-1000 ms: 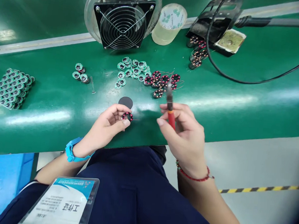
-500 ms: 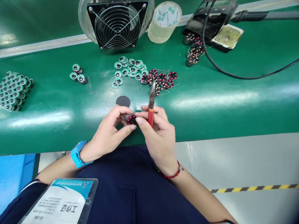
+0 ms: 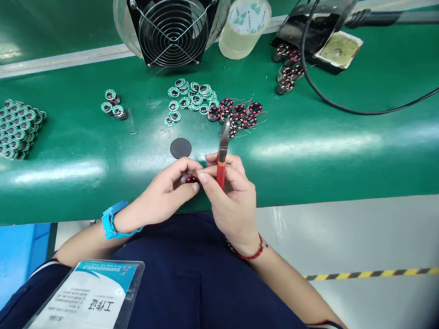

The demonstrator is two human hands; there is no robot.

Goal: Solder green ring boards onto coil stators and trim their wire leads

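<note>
Between its thumb and fingers, my left hand (image 3: 167, 188) grips a small motor stator (image 3: 190, 179) with red-and-black windings; the fingers cover much of it. My right hand (image 3: 232, 198) is closed around the red handle of cutting pliers (image 3: 223, 152), whose metal jaws point away from me. The thumb and index fingertip of that hand meet at the edge of the stator, beside the left fingers. Any wire pinched there is too small to make out. Just beyond my hands a flat black disc (image 3: 180, 148) lies on the green bench.
Loose green circuit boards (image 3: 196, 99) lie beside several wired stators (image 3: 239, 110). A stacked block of board-topped parts (image 3: 15, 129) is far left, with a small group (image 3: 114, 104) nearer. Behind stand a fan (image 3: 173, 31), a tape roll (image 3: 245, 26) and a soldering stand (image 3: 307, 28) with a black cable (image 3: 343, 108).
My right hand has moved left with the pliers, and its fingertips have come to the stator. The stator has tilted in my left hand and is now more covered by fingers.
</note>
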